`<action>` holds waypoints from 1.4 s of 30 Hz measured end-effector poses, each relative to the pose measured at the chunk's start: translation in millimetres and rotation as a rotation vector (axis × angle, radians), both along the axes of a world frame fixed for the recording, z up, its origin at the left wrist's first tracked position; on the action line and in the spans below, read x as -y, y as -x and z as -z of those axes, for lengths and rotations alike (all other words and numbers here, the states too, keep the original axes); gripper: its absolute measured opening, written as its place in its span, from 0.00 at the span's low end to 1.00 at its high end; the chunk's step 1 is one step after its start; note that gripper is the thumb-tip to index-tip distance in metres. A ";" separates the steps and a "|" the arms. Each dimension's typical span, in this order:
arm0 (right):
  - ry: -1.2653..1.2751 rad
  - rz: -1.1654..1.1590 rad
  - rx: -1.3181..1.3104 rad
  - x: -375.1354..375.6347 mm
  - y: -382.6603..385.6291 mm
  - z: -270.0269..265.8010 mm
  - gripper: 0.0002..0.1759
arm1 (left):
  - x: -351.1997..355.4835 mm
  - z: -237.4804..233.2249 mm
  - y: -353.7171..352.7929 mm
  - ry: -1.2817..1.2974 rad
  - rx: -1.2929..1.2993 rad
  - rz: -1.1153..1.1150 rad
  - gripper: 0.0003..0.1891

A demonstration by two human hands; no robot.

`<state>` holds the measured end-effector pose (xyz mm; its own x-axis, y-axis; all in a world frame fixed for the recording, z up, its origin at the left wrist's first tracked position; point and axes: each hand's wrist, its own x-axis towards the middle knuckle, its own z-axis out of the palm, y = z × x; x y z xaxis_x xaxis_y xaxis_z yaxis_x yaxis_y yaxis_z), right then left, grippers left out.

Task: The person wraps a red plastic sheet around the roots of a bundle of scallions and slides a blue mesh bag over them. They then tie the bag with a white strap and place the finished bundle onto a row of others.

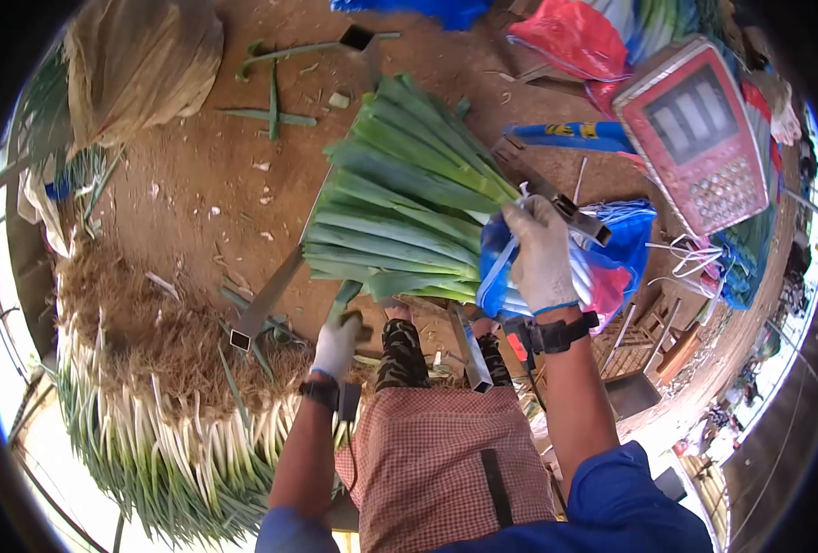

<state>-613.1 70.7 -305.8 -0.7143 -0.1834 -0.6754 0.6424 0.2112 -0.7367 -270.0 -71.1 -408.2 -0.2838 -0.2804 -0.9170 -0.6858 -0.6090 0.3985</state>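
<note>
A thick bundle of large green onions (400, 207) lies on a metal stand, its cut green tops fanned to the left. The white stalks sit in a blue and red plastic bag (607, 267). My right hand (536, 244), in a pale glove, is closed on the bag's edge where it wraps the bundle, beside a white tie. Lower left of the bundle, my gloved left hand (335, 347) is closed around a green leaf (345, 297) that points up toward the tops. The left fingertips are partly blurred.
A red-framed digital scale display (695, 138) stands at right. Many unbagged green onions (188, 433) are piled at left, roots toward the middle. Metal arms (271, 295) stick out around the bundle. A tan sack (142, 64) is at upper left; leaf scraps (273, 106) litter the dirt floor.
</note>
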 end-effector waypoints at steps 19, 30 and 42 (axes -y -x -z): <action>-0.185 -0.405 -0.181 12.1 12.7 -2.8 0.08 | 46.2 123.9 91.9 -0.261 -0.397 -1.023 0.39; -0.169 -0.214 0.223 -54.7 -14.9 -133.3 0.08 | 22.8 -25.7 127.9 -0.564 -0.621 -0.829 0.41; -0.133 -0.235 -0.196 -211.0 -45.7 -223.4 0.04 | -76.5 -228.2 127.0 -0.253 -0.523 -0.406 0.38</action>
<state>-567.4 281.7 -82.4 -0.7815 -0.2782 -0.5585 0.4137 0.4390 -0.7976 -397.0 5.4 -180.0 -0.6229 -0.2533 -0.7402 -0.1426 -0.8935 0.4258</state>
